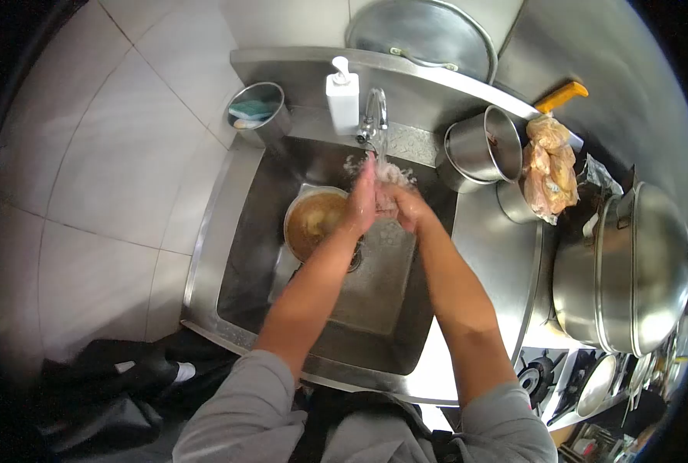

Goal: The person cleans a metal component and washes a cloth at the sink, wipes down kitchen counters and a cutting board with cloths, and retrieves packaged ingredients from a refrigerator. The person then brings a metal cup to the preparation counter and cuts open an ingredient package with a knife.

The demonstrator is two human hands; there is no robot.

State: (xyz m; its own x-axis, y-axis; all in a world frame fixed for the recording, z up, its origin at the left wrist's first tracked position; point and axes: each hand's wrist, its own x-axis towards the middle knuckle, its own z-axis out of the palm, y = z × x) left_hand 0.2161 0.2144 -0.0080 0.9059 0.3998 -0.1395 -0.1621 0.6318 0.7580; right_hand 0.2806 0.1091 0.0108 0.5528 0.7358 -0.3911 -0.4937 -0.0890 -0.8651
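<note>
A deep, rectangular stainless-steel sink (211,262) catches the splash. In it, left of the hands, sits a round, pale-rimmed bowl (286,222) of cloudy brown liquid. The white plastic pump bottle (343,104) stands within reach, beside the curved chrome tap (382,108). The left hand (364,199) is open, upright; the right hand (407,207), open and slightly curved, faces it, apparently so running water wets both.
</note>
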